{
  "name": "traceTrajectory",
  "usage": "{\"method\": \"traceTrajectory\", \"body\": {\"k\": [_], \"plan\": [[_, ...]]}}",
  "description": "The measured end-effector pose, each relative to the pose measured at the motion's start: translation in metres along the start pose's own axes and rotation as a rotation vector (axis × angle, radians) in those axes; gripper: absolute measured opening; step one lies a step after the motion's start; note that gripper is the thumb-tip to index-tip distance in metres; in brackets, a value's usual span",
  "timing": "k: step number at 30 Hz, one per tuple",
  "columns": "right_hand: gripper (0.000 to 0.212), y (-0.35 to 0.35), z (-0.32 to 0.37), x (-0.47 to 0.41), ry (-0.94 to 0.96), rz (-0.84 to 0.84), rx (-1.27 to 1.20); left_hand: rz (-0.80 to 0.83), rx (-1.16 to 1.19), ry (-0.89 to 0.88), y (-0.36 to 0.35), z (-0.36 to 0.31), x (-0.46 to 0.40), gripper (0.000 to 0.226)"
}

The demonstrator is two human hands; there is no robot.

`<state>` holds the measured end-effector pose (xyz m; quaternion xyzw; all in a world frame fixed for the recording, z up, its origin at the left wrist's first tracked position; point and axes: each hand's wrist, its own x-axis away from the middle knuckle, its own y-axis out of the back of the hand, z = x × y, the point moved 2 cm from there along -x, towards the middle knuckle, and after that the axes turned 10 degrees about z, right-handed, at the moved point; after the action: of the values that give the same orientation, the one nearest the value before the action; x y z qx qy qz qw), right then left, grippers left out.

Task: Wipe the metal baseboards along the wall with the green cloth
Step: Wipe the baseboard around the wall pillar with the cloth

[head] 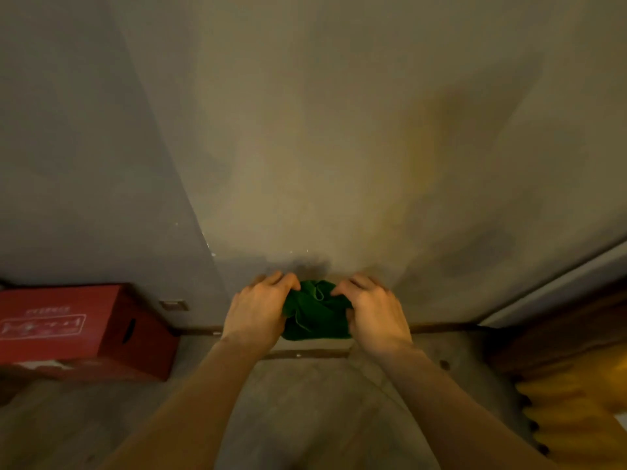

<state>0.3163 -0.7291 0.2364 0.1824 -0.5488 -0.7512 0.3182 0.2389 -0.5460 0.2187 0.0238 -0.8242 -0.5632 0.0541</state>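
At the far left a red cardboard box (78, 329) stands on the floor against the grey wall (84, 164). Next comes the left hand (259, 308), fingers curled and gripping the left edge of the green cloth (314, 312). The cloth is bunched between both hands, held low in front of the wall, just above the dark baseboard strip (307, 353). The right hand (373, 313) pinches its right edge. At the far right something yellow (573, 415) is blurred.

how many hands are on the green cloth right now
2. The left hand grips the left side of the bunched green cloth, and the right hand grips its right side, both held in front of the wall's base. No other hands are in view.
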Motion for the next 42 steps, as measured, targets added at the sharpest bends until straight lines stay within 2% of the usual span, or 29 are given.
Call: {"method": "traceTrajectory", "body": {"k": [8,19,31,42], "plan": [[0.033,-0.139,-0.055,0.004,-0.023,0.092,-0.050,0.126,0.088,0.080,-0.146,0.036,0.006,0.041],[0.035,-0.395,-0.126,0.012,-0.099,0.289,-0.124,0.260,0.167,0.134,-0.391,0.127,0.021,0.040],[0.037,-0.621,-0.197,-0.027,-0.114,0.265,-0.150,0.295,0.094,0.055,-0.598,0.238,-0.013,0.045],[0.037,-0.732,-0.249,-0.084,-0.092,0.117,-0.066,0.217,-0.042,-0.086,-0.701,0.302,-0.068,0.046]]}}
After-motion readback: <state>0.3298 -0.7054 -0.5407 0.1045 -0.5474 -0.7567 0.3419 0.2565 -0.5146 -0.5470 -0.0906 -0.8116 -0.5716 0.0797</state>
